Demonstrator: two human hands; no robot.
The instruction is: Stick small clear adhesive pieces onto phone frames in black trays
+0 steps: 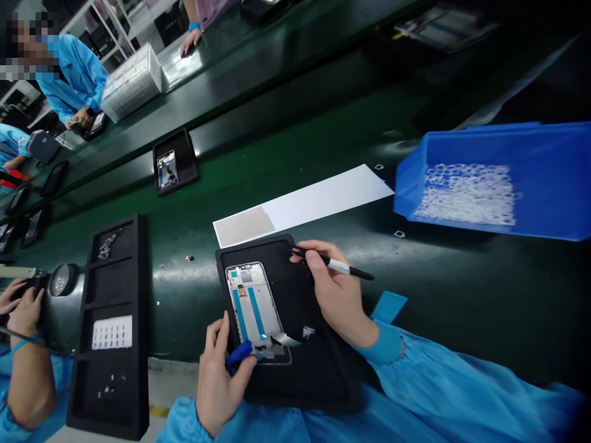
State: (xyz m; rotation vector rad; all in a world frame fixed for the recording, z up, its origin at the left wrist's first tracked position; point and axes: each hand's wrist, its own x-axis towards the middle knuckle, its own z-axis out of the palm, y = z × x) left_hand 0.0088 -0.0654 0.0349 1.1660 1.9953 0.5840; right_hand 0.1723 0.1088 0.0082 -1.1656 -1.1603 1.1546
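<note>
An opened smartphone body point(258, 311) lies face up in a black foam tray point(295, 295), showing a silvery frame, two blue strips and a dark flex cable at its lower end. My left hand point(221, 375) rests at the phone's lower left, fingers closed on a small blue plastic tool point(240, 353) whose kind is partly hidden. Above the tray's right side, my right hand point(339, 295) grips slim black tweezers point(339, 266) with a white band. Their tip points left, apart from the phone.
A blue bin point(545, 184) of small white rings stands at right. Behind the tray lies a white sheet point(323, 197). At left is a compartmented black tray point(138, 307) with small parts; beyond it a co-worker's hands point(28, 307). Another phone tray point(187, 160) sits farther back.
</note>
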